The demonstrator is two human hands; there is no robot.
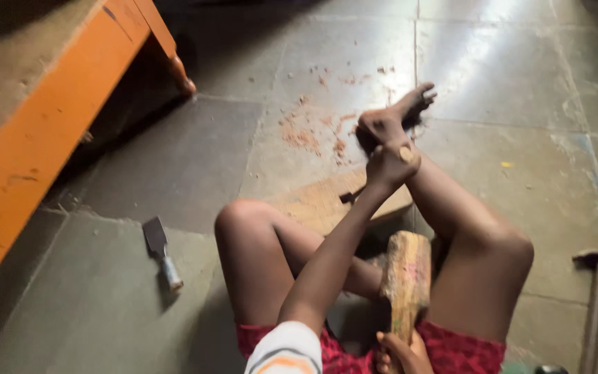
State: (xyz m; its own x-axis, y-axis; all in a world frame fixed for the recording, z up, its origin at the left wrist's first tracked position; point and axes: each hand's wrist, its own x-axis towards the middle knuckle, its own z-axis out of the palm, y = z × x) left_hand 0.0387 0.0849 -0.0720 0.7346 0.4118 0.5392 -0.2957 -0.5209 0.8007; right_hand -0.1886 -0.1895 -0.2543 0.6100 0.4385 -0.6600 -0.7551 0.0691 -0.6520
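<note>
My left hand (387, 168) is stretched forward and closed around a chisel (405, 154); only the round wooden handle end shows above the fist and a dark bit of blade below it. The blade meets a pale wooden board (320, 202) lying on the stone floor between my bent legs. One bare foot (397, 114) rests just beyond the hand. My right hand (399, 351), at the bottom edge, grips the handle of a thick wooden mallet (407, 273), whose head hangs above my lap.
A second flat chisel (160, 253) lies on the floor to the left. A metal hammer (596, 294) lies at the right edge. An orange wooden bench (43, 131) fills the left side. Reddish wood chips (302, 135) are scattered ahead of the board.
</note>
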